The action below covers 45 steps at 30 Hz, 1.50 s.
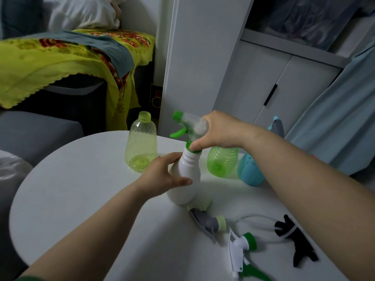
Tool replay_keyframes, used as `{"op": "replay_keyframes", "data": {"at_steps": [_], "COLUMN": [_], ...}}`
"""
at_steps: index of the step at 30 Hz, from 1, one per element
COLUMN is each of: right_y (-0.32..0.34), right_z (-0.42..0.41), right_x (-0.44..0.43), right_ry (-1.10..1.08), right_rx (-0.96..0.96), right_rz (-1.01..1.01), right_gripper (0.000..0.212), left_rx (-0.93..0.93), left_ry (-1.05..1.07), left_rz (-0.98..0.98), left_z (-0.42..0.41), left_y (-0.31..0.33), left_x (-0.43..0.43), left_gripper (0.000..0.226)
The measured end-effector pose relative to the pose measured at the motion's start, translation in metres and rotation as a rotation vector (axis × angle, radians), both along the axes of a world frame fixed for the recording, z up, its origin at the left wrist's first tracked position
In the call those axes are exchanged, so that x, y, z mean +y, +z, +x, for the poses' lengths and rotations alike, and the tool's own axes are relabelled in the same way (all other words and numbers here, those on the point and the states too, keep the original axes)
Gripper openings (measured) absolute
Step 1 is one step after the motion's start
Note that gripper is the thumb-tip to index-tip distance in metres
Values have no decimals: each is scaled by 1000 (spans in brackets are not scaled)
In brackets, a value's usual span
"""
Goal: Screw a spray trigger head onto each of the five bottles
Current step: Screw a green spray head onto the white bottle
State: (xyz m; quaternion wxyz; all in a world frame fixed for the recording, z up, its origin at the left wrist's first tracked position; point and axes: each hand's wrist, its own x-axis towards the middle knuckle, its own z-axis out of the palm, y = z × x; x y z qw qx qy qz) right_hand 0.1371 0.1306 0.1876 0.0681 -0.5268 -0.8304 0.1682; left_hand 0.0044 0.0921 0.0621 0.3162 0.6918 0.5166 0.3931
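A white bottle (pixel 187 177) stands tilted on the round white table (pixel 81 189). My left hand (pixel 162 177) grips its body. A clear-and-green trigger head (pixel 189 126) sits on its neck, and my right hand (pixel 219 131) holds that head with the thumb on the green collar. Behind stand an open yellow-green bottle (pixel 141 147), a ribbed green bottle (pixel 222 161) and a blue bottle (pixel 250 171), the last two partly hidden by my right arm. Loose on the table lie a grey trigger head (pixel 209 223), a white-and-green one (pixel 241 248) and a black one (pixel 294 240).
A white cabinet (pixel 263 78) rises behind the table. A yellow patterned cloth (pixel 50 63) covers furniture at back left, with a grey seat (pixel 30 132) below it. Blue fabric (pixel 334 118) hangs at the right. The table's left half is bare.
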Motion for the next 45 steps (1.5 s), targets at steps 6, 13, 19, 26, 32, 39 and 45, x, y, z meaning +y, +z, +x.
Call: {"op": "replay_keyframes", "data": {"at_steps": [6,13,19,26,32,39,45], "right_y": [-14,-41,-72,-85,-82,-87,-84], "right_z": [6,36,27,17,21,2,12], "right_x": [-4,-13,-10,-9,-10,-14,-18], "right_ry": [-117,87,-66,-137,-50,-235,-139], "right_rx": [71,724,945,979,1048,1087,1027], "right_rz": [98,-299,-155,-25,-131,94,-25], "right_gripper": [30,36,27,36,29,38,29], "left_rx": [-88,-83,-58,-49,-68,-46,-63], "left_ry": [207,182,178,196,198,198,181], "left_rz": [112,92,104,124,116,136,122], "left_z": [19,16,16,18,19,20,18], "left_y": [-11,-12,-11,-13,-14,-14,-15], "left_x": [-8,-7,-7,-7,-7,-6,-5], "left_gripper": [61,63,62,62,62,62,62]}}
